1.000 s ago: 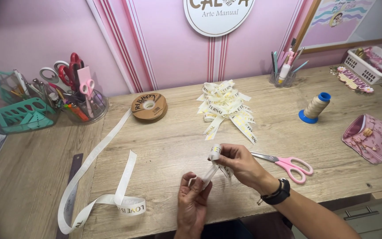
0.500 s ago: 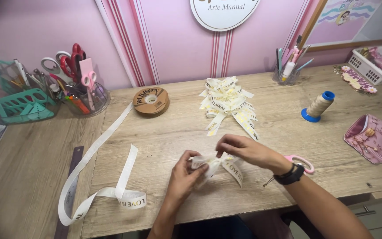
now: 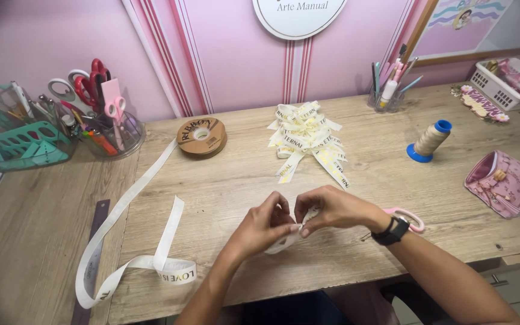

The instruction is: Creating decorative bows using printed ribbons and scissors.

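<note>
My left hand (image 3: 262, 226) and my right hand (image 3: 332, 208) meet just above the wooden table (image 3: 386, 180) near its front edge. Both pinch a small piece of cream ribbon (image 3: 288, 239) between fingertips; most of it is hidden by the fingers. My right wrist wears a black watch (image 3: 391, 231). Pink-handled scissors (image 3: 409, 218) lie just behind that wrist. A pile of finished cream ribbon bows (image 3: 309, 138) sits further back in the middle.
A long loose strip of cream ribbon (image 3: 129, 241) runs from a brown ribbon spool (image 3: 201, 136) toward the front left. A ruler (image 3: 93, 253), a glass holder of scissors (image 3: 111, 129), a thread cone (image 3: 430, 140), a pink pouch (image 3: 501, 182), a pen cup (image 3: 387, 96) and a white basket (image 3: 510, 81) surround the work area.
My hands have moved up from the front edge onto the table and drawn close together around the ribbon piece. The view has shifted slightly left and down.
</note>
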